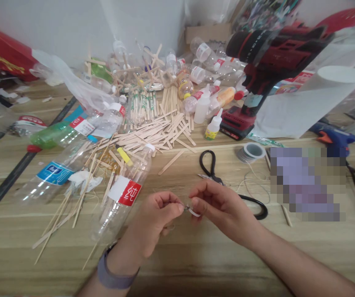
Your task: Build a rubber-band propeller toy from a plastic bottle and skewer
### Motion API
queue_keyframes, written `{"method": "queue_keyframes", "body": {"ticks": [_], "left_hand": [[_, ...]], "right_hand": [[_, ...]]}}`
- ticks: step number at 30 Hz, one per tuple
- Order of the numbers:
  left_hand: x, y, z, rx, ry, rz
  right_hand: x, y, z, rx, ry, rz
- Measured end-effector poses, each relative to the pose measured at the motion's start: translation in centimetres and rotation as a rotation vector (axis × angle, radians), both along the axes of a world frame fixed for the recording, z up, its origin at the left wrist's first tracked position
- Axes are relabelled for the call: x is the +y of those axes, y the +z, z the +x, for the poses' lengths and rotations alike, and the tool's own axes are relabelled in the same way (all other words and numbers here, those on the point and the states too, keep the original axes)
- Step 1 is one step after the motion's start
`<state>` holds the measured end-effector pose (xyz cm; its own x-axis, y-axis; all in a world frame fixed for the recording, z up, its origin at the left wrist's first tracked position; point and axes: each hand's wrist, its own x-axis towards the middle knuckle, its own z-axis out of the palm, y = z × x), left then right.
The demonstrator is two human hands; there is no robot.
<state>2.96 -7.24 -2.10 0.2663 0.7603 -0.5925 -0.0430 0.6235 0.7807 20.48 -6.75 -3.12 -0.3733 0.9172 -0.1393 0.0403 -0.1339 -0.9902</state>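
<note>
My left hand [157, 222] is closed in a pinch at the front middle of the table. Between its fingertips and those of my right hand [222, 210] is a small greyish piece with a short white curved strip [193, 212]; its kind is too small to make out. My right thumb and forefinger are drawn together at the strip. Behind and partly under my right hand lie black-handled scissors [207, 163]. A spool of pale thread [251, 152] stands beyond, its loose thread trailing toward the scissors. A clear plastic bottle [109, 214] lies beside my left hand.
A red and black cordless drill [266, 62] stands on its battery at back right, near two small glue bottles [213, 126]. Wooden sticks [152, 132] are heaped mid-table, with more plastic bottles [56, 171] around. A blue glue gun [335, 136] lies far right.
</note>
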Motion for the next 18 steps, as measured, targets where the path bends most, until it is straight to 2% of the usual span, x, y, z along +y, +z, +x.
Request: {"method": "queue_keyframes", "body": {"ticks": [4,6,18], "left_hand": [[0.07,-0.03,-0.13,-0.150,0.004,-0.103],[0.02,-0.08,-0.15,-0.199,0.006,-0.117],[-0.29,-0.17,0.27,-0.212,0.059,-0.085]], "right_hand": [[-0.12,0.23,0.30,-0.168,0.039,0.393],[-0.13,0.29,0.32,-0.216,0.047,0.515],[-0.43,-0.07,0.12,-0.294,-0.011,0.637]]}}
